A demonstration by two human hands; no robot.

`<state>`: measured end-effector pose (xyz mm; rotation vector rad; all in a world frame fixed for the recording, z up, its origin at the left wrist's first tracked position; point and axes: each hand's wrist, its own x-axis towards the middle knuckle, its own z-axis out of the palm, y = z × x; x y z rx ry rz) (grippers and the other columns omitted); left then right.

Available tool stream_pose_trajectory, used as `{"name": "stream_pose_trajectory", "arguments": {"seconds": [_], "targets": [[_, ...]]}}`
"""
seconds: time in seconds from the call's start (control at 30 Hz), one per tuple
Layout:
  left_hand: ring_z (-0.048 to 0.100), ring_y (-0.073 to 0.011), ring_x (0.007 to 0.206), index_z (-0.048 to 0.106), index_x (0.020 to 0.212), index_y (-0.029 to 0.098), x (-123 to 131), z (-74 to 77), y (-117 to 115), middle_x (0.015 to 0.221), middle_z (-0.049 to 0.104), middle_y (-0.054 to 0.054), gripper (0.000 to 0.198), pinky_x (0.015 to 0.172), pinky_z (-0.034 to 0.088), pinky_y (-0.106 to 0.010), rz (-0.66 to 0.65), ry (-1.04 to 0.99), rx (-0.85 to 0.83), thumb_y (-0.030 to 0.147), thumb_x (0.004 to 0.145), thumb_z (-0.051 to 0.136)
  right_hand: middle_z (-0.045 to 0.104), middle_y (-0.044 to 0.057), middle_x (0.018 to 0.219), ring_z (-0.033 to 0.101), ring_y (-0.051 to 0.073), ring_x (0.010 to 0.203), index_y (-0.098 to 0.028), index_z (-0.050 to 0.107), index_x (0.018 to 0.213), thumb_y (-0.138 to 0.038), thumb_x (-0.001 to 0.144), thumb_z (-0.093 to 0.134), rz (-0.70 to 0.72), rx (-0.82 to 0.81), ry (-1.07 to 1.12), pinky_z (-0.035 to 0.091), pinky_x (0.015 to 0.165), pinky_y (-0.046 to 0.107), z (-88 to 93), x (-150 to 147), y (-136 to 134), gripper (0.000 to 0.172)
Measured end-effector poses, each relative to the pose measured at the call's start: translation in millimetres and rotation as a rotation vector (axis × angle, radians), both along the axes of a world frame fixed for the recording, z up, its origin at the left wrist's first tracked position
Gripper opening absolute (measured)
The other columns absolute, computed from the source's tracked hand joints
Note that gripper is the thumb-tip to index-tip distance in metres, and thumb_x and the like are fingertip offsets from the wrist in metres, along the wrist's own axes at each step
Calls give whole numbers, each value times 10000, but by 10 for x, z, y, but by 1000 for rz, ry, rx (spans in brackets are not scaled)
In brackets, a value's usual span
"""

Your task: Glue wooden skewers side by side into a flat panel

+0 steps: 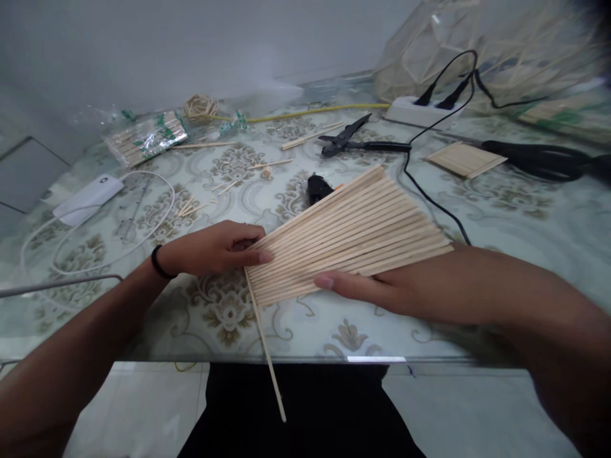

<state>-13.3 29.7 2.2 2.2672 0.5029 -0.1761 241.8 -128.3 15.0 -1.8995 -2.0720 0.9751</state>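
Note:
A panel of wooden sticks [344, 229], laid side by side, is held tilted above the near part of the table. My left hand [224, 248] pinches its left end, thumb on top and fingers curled behind. My right hand [382, 289] grips the lower edge with the thumb on the front; its other fingers are hidden beneath the panel. One single stick [267, 356] runs along the panel's left end and sticks out downward past the table edge. Behind the panel, a black glue gun [319, 188] is partly covered.
Black pliers [346, 137] lie beyond the panel. A white power strip [420, 111] with black cords stands at the back right, near a small square stick panel [464, 159] and black-handled scissors [539, 159]. Bagged sticks [147, 137] and a white adapter [88, 198] are at the left.

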Motion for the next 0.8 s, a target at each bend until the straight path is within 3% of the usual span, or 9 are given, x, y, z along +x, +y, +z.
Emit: {"name": "stream_pose_trajectory", "arguments": {"seconds": [0.17,0.37,0.8], "targets": [[391,-119,651,516,811,195,4,6,-4,722,413,52,389,593,322,-253,0,3,-1,530,989,603,592,-73,1566,590,369,1407,-487,483,1569,-816,902,534,3,-46,21,447,1215,567,-10,-7,10,745],[385,-118,649,500,800,197,7,17,-8,723,413,52,395,591,314,-256,7,11,6,528,986,606,587,-53,1573,576,405,1413,-482,471,1577,-855,891,496,-43,-117,-18,443,1202,610,51,-24,11,781],[381,-115,649,511,807,195,9,12,-4,721,409,55,371,589,317,-254,-1,-2,-11,500,992,614,580,-40,1578,560,390,1432,-418,506,1576,-782,913,546,-32,-80,16,443,1216,560,57,-27,11,757]]}}
